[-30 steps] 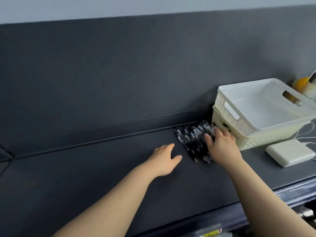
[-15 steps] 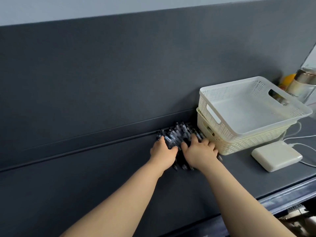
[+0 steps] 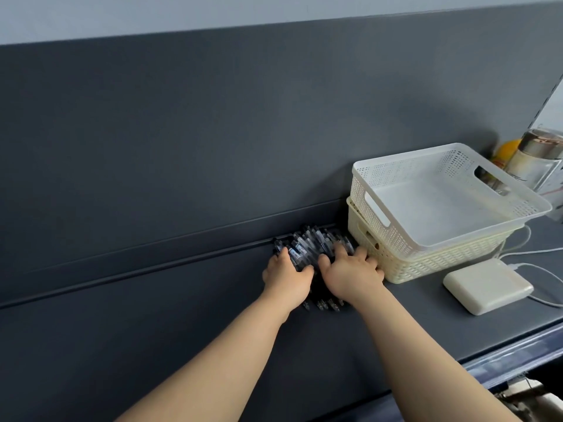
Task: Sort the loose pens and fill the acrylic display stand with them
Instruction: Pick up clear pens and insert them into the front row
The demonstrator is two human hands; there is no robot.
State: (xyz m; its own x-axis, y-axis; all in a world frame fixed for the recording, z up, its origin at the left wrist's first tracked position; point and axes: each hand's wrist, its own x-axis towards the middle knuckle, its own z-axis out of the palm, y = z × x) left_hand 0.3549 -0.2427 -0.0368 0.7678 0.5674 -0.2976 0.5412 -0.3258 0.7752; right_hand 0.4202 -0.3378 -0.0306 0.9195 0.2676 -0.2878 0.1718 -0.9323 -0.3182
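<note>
Our left grip (image 3: 286,277) curls round a bunch of the pens (image 3: 304,242), right grip (image 3: 350,274) presses down with fingers spread; the heap lies right between and under both, barrels running away from us, so we reckon either can lift

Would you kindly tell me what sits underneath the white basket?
A cream basket sits directly under the white basket, which rests nested in it. The cream basket's inside is covered, so its contents cannot be seen.
</note>
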